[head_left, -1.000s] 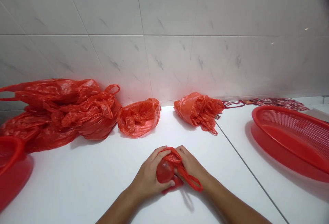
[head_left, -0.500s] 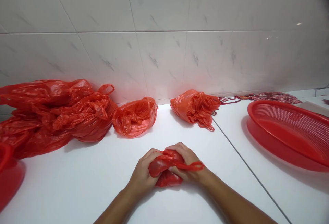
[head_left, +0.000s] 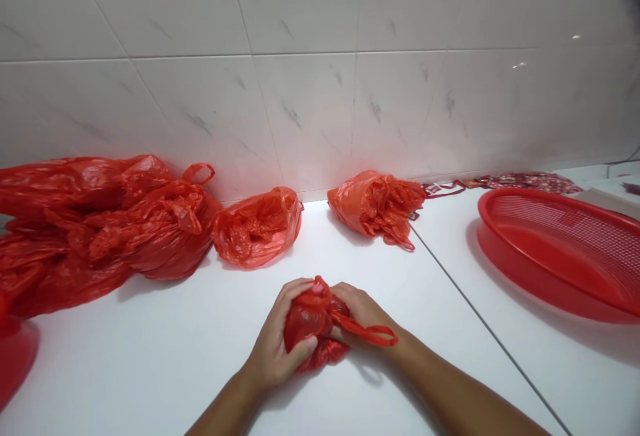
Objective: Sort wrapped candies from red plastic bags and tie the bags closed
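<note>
Red plastic bag (head_left: 306, 323), gripped between left hand (head_left: 273, 344) and right hand (head_left: 362, 311); probably light, soft and slippery, best cupped around its rounded sides.

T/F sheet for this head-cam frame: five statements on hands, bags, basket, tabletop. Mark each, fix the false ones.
1. The left hand and right hand are both on the same held red bag. True.
2. The mesh-sided basket is blue. False: the mesh-sided basket is red.
3. The open-mouthed bag sits left of the crumpled bag by the wall. True.
4. The tabletop is black. False: the tabletop is white.
5. A loop handle sticks out beside the right hand. True.
</note>
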A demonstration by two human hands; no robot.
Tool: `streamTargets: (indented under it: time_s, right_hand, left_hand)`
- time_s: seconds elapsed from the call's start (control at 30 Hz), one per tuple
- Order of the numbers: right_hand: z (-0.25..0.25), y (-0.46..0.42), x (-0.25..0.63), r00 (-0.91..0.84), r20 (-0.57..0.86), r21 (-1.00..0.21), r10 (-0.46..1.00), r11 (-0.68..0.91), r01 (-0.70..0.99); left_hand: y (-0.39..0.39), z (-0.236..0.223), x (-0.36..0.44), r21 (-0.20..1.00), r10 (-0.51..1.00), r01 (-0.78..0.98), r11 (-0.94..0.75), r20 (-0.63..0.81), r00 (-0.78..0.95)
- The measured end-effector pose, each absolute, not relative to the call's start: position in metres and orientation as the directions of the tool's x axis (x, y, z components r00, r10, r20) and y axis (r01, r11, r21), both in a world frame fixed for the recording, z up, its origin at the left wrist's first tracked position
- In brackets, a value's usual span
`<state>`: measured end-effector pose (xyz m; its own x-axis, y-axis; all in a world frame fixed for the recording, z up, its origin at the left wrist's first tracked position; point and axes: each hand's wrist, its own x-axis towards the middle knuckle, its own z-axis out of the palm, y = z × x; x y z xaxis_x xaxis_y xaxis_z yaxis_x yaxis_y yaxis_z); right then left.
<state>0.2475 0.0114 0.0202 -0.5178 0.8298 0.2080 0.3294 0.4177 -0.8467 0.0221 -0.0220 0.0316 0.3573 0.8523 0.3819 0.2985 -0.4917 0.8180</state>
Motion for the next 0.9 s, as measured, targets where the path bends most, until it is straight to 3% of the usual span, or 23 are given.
streamTargets:
  time_s: [0.1,0.2,0.3,0.5,0.9]
  right_hand:
    - [0.028,0.011,0.246,-0.531,0.199,-0.854,0.824,0.412,0.319]
    - [0.030,0.009,0.243,-0.507,0.163,-0.864,0.846,0.371,0.341]
    - [0.025,0.008,0.239,-0.484,0.119,-0.860,0.867,0.333,0.386]
    - [0.021,0.008,0.236,-0.447,0.123,-0.871,0.886,0.313,0.379]
    - [0.020,0.008,0.239,-0.459,0.152,-0.867,0.875,0.341,0.363]
  left_hand:
    - [-0.025,0.031,0.016,0.724,0.807,0.360,-0.589,0.502,0.311]
    - [-0.028,0.032,0.015,0.538,0.724,0.518,-0.665,0.633,0.272]
    - [-0.029,0.030,0.020,0.445,0.727,0.620,-0.646,0.607,0.322]
    - [-0.024,0.022,0.029,0.543,0.903,0.722,-0.429,0.253,0.346]
    - [-0.015,0.022,0.027,0.638,0.913,0.657,-0.402,0.230,0.336]
